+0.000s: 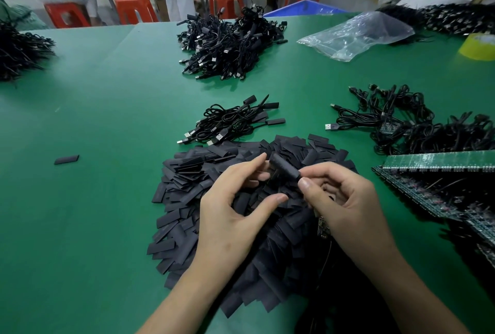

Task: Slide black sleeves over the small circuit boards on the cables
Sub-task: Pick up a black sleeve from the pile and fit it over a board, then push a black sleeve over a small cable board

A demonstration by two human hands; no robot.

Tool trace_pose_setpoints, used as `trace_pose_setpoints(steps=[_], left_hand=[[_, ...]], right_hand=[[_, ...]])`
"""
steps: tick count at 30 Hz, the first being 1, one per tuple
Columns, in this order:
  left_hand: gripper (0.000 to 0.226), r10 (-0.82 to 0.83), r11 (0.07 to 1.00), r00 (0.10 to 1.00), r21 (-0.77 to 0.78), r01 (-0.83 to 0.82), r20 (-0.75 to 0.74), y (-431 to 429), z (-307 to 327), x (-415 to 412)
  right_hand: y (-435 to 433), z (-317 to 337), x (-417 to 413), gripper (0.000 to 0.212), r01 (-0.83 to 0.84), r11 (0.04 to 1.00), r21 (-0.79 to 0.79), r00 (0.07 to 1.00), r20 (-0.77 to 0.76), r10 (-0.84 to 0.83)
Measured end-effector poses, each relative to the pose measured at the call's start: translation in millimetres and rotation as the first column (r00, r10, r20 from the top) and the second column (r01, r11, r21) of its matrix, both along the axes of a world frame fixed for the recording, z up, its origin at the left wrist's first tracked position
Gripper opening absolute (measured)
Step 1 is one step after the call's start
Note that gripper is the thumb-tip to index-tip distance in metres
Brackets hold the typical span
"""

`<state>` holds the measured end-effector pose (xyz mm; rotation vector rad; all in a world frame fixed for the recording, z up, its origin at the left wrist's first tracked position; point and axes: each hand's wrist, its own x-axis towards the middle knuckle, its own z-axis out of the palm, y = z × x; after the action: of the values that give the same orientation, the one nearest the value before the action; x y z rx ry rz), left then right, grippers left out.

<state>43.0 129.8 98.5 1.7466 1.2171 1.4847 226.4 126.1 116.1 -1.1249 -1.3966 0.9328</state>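
Observation:
Above a big heap of flat black sleeves (187,186) on the green table (93,119), my right hand (345,205) pinches one opened black sleeve (284,170) at its near end between thumb and forefinger. My left hand (235,199) is beside it, fingers curved, forefinger at the sleeve's far end and thumb just under it; whether it grips is unclear. A small circuit board (322,227) on a thin cable hangs below my right hand. A small bundle of sleeved cables (230,122) lies behind the heap.
A large pile of cables (227,44) sits at the back. Bare cables (388,119) and green board panels (439,173) lie at the right. One stray sleeve (67,159) lies at the left. A plastic bag (356,36) and yellow tape roll (479,47) are far right.

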Motion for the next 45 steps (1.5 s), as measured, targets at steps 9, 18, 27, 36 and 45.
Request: trace_pose_setpoints(steps=[9,18,27,36,45], left_hand=[[0.041,-0.148,0.976,0.910,0.094,0.199,-0.386,-8.8,5.0,29.5],[0.018,-0.068,0.997,0.935,-0.051,0.054,-0.348,20.8,28.6,8.8],[0.038,0.228,0.941,0.585,0.023,-0.337,-0.778,155.7,47.5,-45.0],[0.036,-0.312,0.948,0.592,-0.199,0.250,-0.743,42.3,45.1,36.3],[0.048,-0.313,0.949,0.440,-0.259,0.180,-0.842,11.6,25.5,55.4]], right_hand=[[7.4,27.0,10.2,0.019,-0.244,0.969,0.034,0.601,-0.779,0.179],[16.6,11.8,25.5,0.028,-0.018,0.999,-0.042,0.923,-0.385,0.000],[16.9,-2.0,34.6,0.026,0.127,0.992,-0.011,0.980,0.155,-0.124],[22.8,-13.0,35.9,0.023,0.247,0.969,0.022,0.958,0.148,-0.247],[21.0,-16.1,36.4,0.024,0.269,0.961,0.064,0.944,0.181,-0.276]])
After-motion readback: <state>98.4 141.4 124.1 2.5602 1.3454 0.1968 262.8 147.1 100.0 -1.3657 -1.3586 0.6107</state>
